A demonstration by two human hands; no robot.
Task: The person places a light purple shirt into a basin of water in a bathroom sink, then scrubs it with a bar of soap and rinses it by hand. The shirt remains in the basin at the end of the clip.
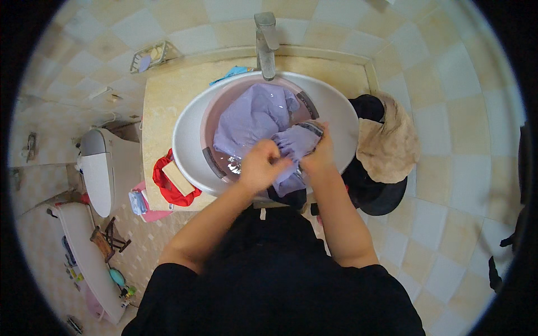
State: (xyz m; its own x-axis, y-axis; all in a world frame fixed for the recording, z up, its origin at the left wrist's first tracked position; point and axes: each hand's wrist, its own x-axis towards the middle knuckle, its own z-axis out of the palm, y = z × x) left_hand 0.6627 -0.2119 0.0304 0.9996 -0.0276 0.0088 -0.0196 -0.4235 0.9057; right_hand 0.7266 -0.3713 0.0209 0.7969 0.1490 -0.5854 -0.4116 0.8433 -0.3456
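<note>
A wet lavender garment (256, 117) lies bunched in a pink plastic basin (209, 113) that holds water. The basin stands inside a white oval washbasin (188, 138). My left hand (262, 164) grips a gathered part of the cloth near the basin's front. To its right, my right hand (318, 153) holds a raised end of the same garment, where a dark striped band shows. Some of the cloth hangs over the front rim beside a black fabric piece (290, 198). My fingers partly hide the fabric between the hands.
A metal faucet (265, 46) rises behind the washbasin. At the left, a soap bar (178, 178) rests on red cloth (162, 172). Beige cloth (388, 138) and black cloth (384, 197) lie right. Further left are a wire soap rack (149, 56), toilet (98, 176) and bathtub (90, 260).
</note>
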